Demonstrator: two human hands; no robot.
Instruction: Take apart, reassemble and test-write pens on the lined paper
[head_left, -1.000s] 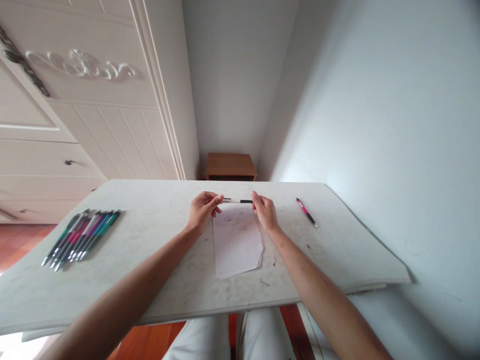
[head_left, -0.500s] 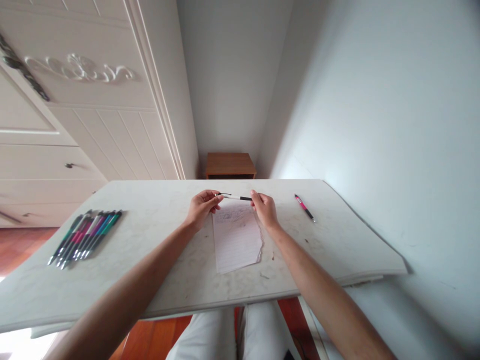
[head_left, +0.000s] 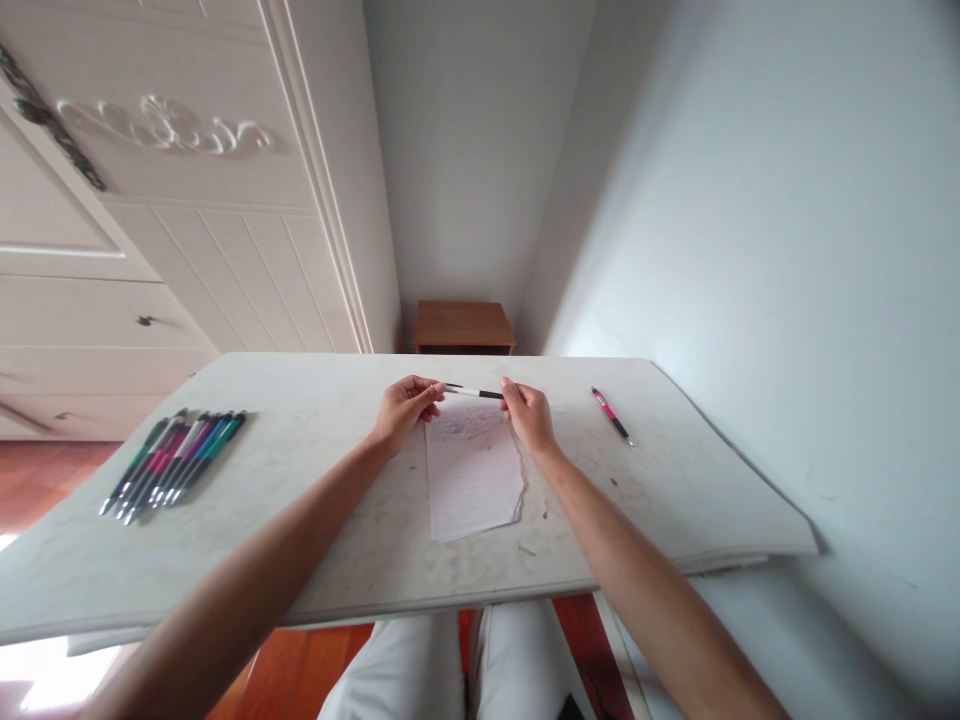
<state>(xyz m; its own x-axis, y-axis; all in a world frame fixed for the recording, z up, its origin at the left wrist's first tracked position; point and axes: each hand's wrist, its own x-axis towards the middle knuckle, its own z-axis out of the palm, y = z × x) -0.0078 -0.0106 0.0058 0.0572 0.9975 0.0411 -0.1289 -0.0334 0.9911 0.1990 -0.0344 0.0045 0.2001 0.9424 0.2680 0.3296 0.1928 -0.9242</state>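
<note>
Both hands pinch the pen: left hand (head_left: pixel 401 410) and right hand (head_left: pixel 529 415) grip opposite ends of the pen (head_left: pixel 474 392), lying crosswise at frame centre.

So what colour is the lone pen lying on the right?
The lone pen is pink and black; head view.

Black-and-white pen (head_left: pixel 474 392) between left hand (head_left: pixel 403 412) and right hand (head_left: pixel 529 417) — above paper (head_left: pixel 472 475)

The white table (head_left: pixel 337 570) bears lined paper (head_left: pixel 472 480), pen row (head_left: pixel 174 465), pink pen (head_left: pixel 611 415).
</note>
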